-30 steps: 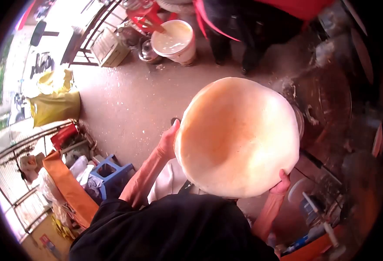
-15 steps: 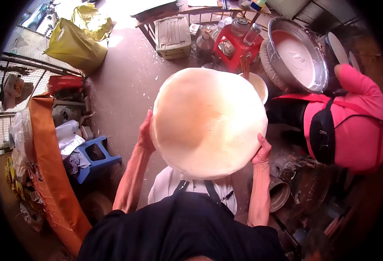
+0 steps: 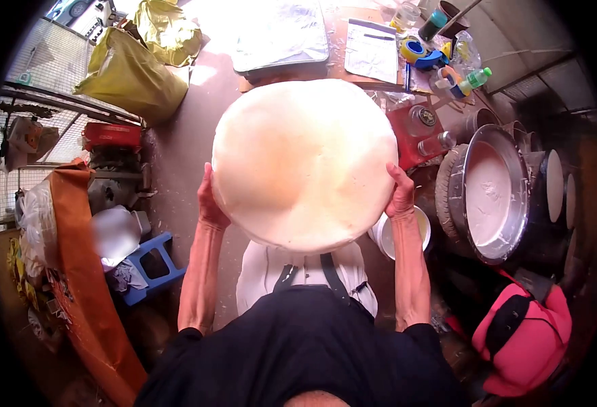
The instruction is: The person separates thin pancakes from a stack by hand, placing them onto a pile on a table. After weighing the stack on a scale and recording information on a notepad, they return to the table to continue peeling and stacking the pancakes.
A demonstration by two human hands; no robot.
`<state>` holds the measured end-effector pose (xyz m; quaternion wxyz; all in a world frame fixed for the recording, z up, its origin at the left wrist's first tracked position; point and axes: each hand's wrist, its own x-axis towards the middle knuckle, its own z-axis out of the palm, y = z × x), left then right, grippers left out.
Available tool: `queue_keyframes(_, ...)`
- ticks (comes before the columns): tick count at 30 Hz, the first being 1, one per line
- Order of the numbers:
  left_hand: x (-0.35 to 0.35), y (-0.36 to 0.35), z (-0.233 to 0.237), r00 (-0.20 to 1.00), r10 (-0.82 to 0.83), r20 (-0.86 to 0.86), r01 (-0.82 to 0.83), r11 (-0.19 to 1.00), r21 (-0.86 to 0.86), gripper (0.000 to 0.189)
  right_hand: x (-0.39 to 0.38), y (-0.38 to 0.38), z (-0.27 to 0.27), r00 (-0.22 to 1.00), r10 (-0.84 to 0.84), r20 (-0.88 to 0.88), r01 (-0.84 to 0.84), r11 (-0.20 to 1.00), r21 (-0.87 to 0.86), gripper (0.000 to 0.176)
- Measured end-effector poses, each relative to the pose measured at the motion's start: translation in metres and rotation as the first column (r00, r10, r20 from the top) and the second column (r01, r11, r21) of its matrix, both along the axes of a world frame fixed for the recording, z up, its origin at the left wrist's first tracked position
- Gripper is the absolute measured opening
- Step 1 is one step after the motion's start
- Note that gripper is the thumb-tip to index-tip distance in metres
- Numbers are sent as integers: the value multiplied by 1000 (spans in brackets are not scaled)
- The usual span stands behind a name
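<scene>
A large round cream-coloured disc [image 3: 305, 163], like a big flatbread or wafer with a dented, wavy surface, is held up in front of my body. My left hand [image 3: 211, 200] grips its left edge, with the thumb up along the rim. On the opposite side my right hand [image 3: 401, 192] clasps the right edge the same way. The fingers of both hands are partly hidden under the disc. Below my right wrist stands a white bucket [image 3: 386, 239].
Ahead is a table with a white-topped pad [image 3: 281, 34], paper [image 3: 371, 54] and tape rolls. To the right, a metal basin [image 3: 524, 197] holds pale batter, near a person in pink [image 3: 526, 332]. A blue stool [image 3: 154, 268] and yellow sacks [image 3: 132, 78] lie left.
My view has moved forward, bringing the table into sight and the basin and the person in pink lower. Both hands still hold the disc, which sits slightly higher and further left in view.
</scene>
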<state>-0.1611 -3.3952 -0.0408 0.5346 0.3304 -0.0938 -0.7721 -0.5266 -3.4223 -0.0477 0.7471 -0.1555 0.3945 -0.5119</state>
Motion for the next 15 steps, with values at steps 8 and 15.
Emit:
queue_keyframes(8,33,-189,-2,997,-2,-71,-9,987,-158,63,31,-202,24,999,54,-11,-54,996,-74,57)
queue_keyframes(15,69,-365,-9,996,-87,6,87,981,-174,65,76,-340,30,989,-45,-142,24,989,-144,58)
